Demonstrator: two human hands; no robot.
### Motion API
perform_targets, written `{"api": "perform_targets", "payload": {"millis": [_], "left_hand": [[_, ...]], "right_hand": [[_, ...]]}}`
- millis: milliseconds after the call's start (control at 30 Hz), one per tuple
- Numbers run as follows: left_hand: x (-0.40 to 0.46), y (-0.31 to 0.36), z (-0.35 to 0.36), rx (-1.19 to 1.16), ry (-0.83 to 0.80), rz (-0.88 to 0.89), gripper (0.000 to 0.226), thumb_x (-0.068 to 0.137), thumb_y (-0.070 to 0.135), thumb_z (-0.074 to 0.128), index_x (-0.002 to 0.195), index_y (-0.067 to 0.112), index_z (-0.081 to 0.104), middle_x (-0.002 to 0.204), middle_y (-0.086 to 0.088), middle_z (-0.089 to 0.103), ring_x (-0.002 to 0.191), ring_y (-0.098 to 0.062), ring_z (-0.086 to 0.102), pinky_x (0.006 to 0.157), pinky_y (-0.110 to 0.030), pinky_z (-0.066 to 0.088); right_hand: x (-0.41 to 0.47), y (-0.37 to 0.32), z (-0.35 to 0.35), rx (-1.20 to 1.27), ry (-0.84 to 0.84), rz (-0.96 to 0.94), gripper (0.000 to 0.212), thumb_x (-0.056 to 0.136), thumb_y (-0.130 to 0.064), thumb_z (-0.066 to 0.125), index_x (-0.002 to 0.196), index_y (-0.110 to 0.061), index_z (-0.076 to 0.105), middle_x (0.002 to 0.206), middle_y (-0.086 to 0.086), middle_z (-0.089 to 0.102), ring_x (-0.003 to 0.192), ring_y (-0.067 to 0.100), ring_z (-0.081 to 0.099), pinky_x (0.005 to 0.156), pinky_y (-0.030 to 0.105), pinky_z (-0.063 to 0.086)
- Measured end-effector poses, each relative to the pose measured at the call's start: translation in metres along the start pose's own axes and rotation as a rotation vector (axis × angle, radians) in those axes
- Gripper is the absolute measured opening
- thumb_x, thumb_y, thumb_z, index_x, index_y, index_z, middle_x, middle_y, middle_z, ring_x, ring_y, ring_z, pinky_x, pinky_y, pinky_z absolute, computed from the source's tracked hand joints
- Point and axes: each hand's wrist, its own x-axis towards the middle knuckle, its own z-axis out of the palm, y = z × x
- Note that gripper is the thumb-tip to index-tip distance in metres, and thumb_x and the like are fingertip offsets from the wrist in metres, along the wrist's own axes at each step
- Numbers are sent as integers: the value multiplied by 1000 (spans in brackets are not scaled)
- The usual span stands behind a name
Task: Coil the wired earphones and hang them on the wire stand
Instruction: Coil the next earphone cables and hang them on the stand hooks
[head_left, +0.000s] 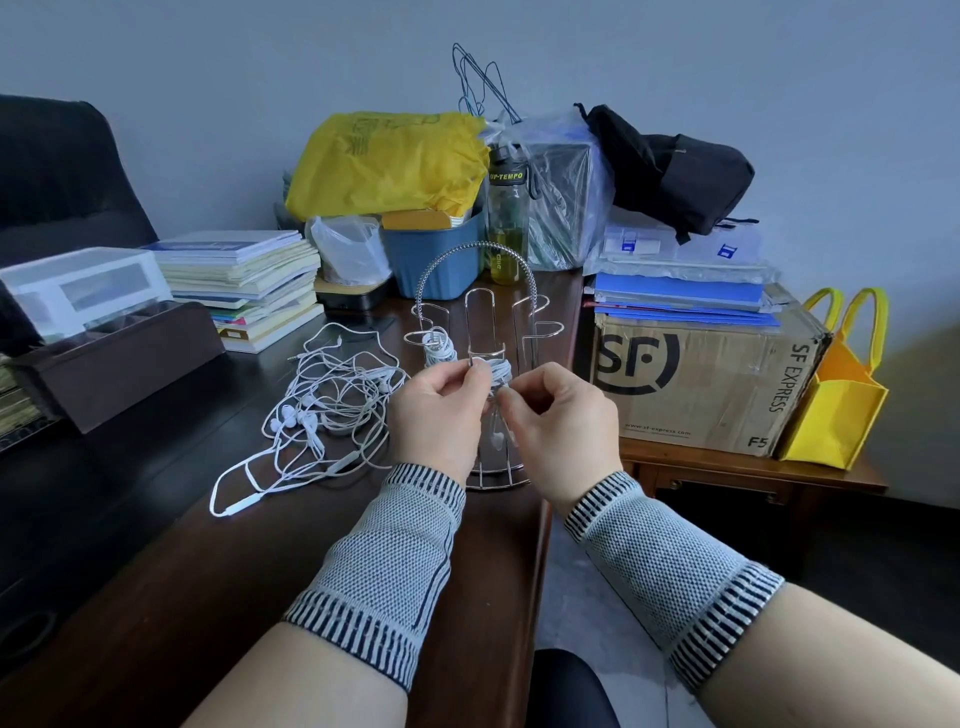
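A chrome wire stand (477, 301) with looped hooks stands on the dark desk in front of me. One coiled white earphone set (439, 353) hangs on a left hook. A second coil of white earphones (500, 370) sits at a front hook, with earbuds dangling below. My left hand (441, 415) pinches this coil from the left. From the right, my right hand (556, 421) pinches its cable. A tangle of several loose white earphones (322, 410) lies on the desk to the left of the stand.
Behind the stand are a blue bin (436, 254), a bottle (506, 228), a yellow bag (389, 161) and stacked books (249, 280). A brown box (114, 358) sits at left. An SF cardboard box (701, 379) and a yellow tote (836, 395) stand at right, past the desk edge (540, 519).
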Motion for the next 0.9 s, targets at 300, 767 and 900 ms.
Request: {"api": "perform_targets", "payload": {"millis": [300, 767, 900], "left_hand": [[2, 0, 1, 11, 10, -17, 17, 85, 24, 68, 69, 29, 68, 47, 11, 60, 39, -3, 45, 50, -20, 37], [5, -8, 1, 7, 18, 14, 18, 83, 29, 70, 94, 16, 77, 67, 6, 68, 64, -9, 60, 68, -28, 47], [6, -8, 0, 26, 24, 21, 18, 84, 30, 70, 94, 17, 77, 61, 3, 66, 51, -7, 48, 64, -28, 45]], "right_hand": [[0, 0, -4, -12, -33, -112, 14, 86, -16, 69, 75, -21, 62, 53, -19, 54, 59, -14, 55, 57, 1, 37], [10, -2, -1, 88, -20, 57, 16, 83, -21, 71, 69, -23, 63, 58, -12, 61, 55, -2, 56, 64, 20, 50], [13, -9, -1, 87, -40, 125, 18, 81, -21, 69, 65, -23, 62, 57, -11, 61, 52, 2, 55, 63, 23, 51]]}}
